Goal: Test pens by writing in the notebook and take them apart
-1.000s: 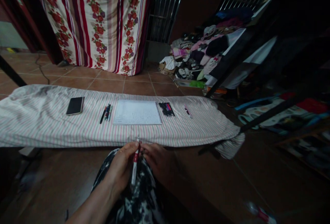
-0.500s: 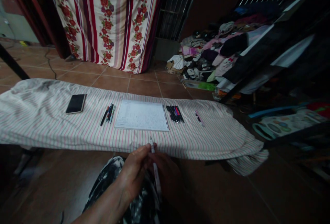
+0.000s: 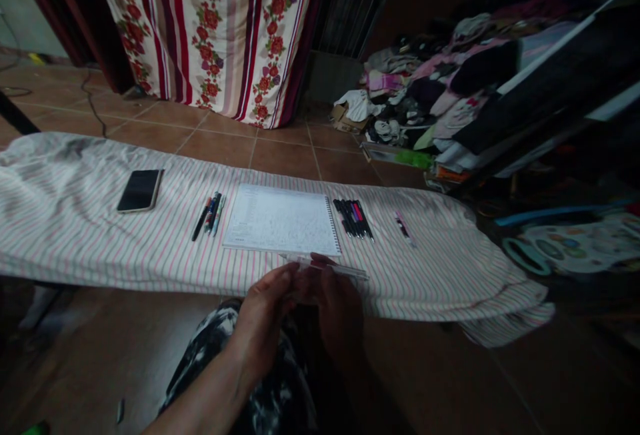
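A slim, pale pen [image 3: 353, 271] lies nearly level between my hands, just in front of the notebook's near edge. My right hand [image 3: 340, 301] is closed around its middle, in dim light. My left hand [image 3: 267, 298] has its thumb and fingers pinched at the pen's left part, whose pointed end sticks out past them. Beyond both hands, a spiral notebook [image 3: 283, 218] is open at a page with faint marks. To its left lie several pens [image 3: 213, 215] side by side; a tight row of dark pens [image 3: 354, 219] is on its right.
The striped cloth [image 3: 165, 248] covers a long, low surface. A phone [image 3: 140, 190] lies at the left, and a pink and black pen [image 3: 404, 228] farther right. Behind are a floral curtain [image 3: 230, 35] and a heap of clothes [image 3: 425, 88] on the tiled floor.
The pen has turned from pointing away from me to lying crosswise, its point to the left. My right hand has risen and moved right. The camera view has shifted slightly.
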Demonstrator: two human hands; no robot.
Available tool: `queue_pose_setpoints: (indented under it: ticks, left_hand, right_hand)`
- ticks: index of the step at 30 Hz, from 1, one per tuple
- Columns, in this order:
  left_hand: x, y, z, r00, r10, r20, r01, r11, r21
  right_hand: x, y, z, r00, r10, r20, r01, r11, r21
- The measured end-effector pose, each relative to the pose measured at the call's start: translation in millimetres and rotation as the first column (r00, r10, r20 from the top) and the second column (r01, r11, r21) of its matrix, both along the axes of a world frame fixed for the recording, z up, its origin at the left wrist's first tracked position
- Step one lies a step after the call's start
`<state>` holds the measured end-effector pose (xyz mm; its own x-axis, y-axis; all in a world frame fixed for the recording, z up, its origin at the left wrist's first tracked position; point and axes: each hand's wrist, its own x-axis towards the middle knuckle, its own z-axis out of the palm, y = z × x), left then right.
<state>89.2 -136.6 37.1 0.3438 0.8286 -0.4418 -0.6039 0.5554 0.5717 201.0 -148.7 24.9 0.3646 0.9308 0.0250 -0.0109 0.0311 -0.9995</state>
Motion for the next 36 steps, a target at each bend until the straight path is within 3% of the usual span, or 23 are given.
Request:
queue_pose_setpoints:
  ticks: [3,5,7,9,10,12,15,18,21,29,36]
  left_hand:
    - [-2,3,-4.8,0.997,0.012,-0.081,-0.014,0.999,-0.029]
    - [-4,6,-10.7,0.981,0.02,-0.193,-0.019,1.0,0.005]
    - [-9,8,-19.1,0.933,0.067,-0.353,-0.026,0.993,0.119]
    - [-15,12,-28.4,0.832,0.163,-0.53,0.022,0.945,0.325]
    - [-19,14,-32.7,0.76,0.22,-0.611,0.095,0.893,0.44]
    - [-28,19,-39.7,0.607,0.318,-0.728,0.331,0.732,0.596]
    - [-37,24,-46.2,0.434,0.449,-0.781,0.588,0.515,0.624]
    - [-39,27,-51.1,0.339,0.534,-0.774,0.693,0.416,0.589]
    - [-32,28,-56.7,0.298,0.581,-0.757,0.737,0.364,0.569]
    - [3,35,-62.9,0.29,0.628,-0.722,0.811,0.24,0.534]
    - [45,48,-71.3,0.269,0.658,-0.703,0.821,0.225,0.525]
  right_hand:
    - [-3,8,-3.4,0.977,0.002,-0.214,-0.013,0.999,-0.05]
    - [-3,13,-3.1,0.967,-0.033,-0.253,0.017,0.998,-0.062]
    - [-3,18,-1.4,0.979,-0.082,-0.187,0.069,0.995,-0.071]
    - [-3,22,-0.7,0.99,-0.121,-0.078,0.117,0.991,-0.062]
    - [-2,23,-1.2,0.991,-0.132,-0.035,0.13,0.99,-0.054]
    - [-1,26,-4.5,0.989,-0.149,0.01,0.149,0.988,-0.043]
    - [7,30,-12.1,0.977,-0.208,0.043,0.21,0.977,-0.035]
    - [23,33,-18.8,0.961,-0.261,0.095,0.262,0.965,0.005]
    - [43,35,-25.3,0.944,-0.285,0.164,0.286,0.958,0.018]
    - [84,39,-46.3,0.95,-0.263,0.169,0.272,0.962,-0.028]
    - [101,57,-52.5,0.927,-0.291,0.238,0.299,0.954,0.002]
